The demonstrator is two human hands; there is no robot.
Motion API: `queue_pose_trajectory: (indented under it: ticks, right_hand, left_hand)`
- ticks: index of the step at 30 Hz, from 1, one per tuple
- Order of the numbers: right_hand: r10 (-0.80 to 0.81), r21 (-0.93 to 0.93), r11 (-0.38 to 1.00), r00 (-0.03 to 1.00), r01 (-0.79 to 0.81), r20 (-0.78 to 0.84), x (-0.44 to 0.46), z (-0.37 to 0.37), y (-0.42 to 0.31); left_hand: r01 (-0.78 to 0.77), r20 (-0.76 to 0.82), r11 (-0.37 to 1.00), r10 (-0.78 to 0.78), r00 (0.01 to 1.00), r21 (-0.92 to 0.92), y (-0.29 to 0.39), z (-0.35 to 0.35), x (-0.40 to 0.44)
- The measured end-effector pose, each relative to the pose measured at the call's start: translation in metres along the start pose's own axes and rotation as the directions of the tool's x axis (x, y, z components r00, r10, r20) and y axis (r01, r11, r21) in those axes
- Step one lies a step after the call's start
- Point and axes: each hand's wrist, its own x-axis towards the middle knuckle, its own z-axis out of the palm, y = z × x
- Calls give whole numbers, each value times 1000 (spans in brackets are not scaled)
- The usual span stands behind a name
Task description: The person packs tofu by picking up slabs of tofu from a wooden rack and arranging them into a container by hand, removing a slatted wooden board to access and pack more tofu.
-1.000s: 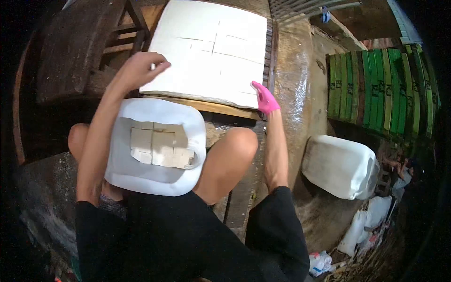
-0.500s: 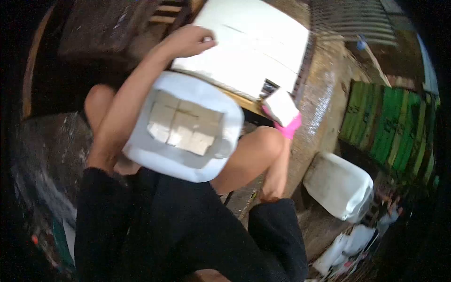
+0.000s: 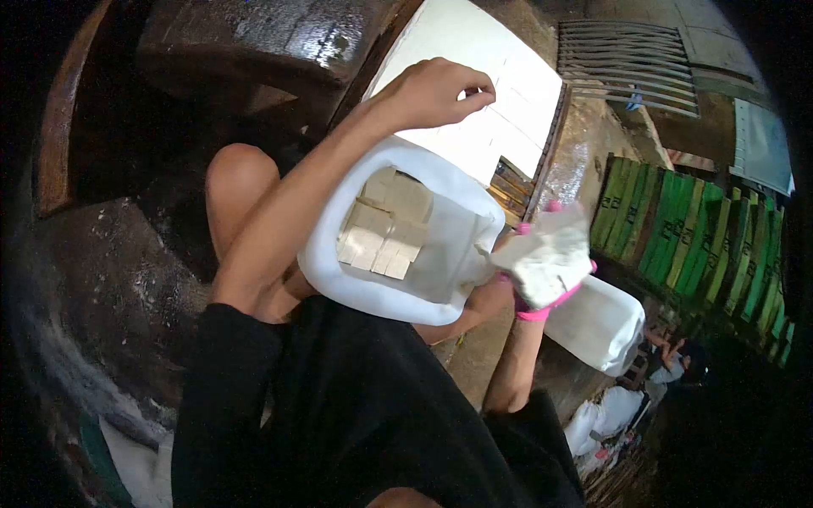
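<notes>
My right hand (image 3: 546, 310), in a pink glove, grips a white block of tofu (image 3: 550, 261) to the right of a cut-open white plastic jug (image 3: 364, 300). Pale tofu pieces (image 3: 383, 237) lie packed together inside the jug, which rests at my lap. Beyond it is a large white tofu slab (image 3: 474, 38), scored into squares, with a gap at its near right corner where wooden slats show. Bare and loosely curled, my left hand (image 3: 440, 93) hovers over the slab's near left part. Its thumb and forefinger are apart, and nothing shows between them.
Green slatted boards (image 3: 669, 229) stand at the right. Another white plastic jug (image 3: 597, 326) lies on the wet floor behind my right hand. A metal grate (image 3: 627, 68) is at the far right, and a dark wet block-like surface (image 3: 254, 51) at the upper left.
My right hand has moved from the slab's near corner toward me, carrying the tofu block to the jug's right side. My left hand stays over the slab; the view has shifted.
</notes>
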Motion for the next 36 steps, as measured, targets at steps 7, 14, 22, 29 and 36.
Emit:
queue_pose_trajectory:
  ticks: [7, 14, 22, 29, 36]
  right_hand:
    - [787, -276, 562, 607, -780, -112, 39, -4, 12]
    - [592, -751, -84, 573, -655, -567, 76, -42, 117]
    - [416, -811, -317, 697, -491, -584, 93, -48, 197]
    - [420, -806, -277, 688, -523, -592, 72, -60, 173]
    - [409, -800, -294, 688, -522, -600, 81, -54, 195]
  left_hand:
    - [-91, -176, 983, 62, 982, -157, 18, -17, -18]
    - [-59, -183, 987, 31, 983, -149, 25, -20, -29]
    - [-1, -124, 969, -31, 992, -248, 21, -27, -22]
    - [-16, -105, 971, -10, 994, -239, 19, -29, -27]
    - [67, -65, 954, -89, 994, -291, 25, -27, -27]
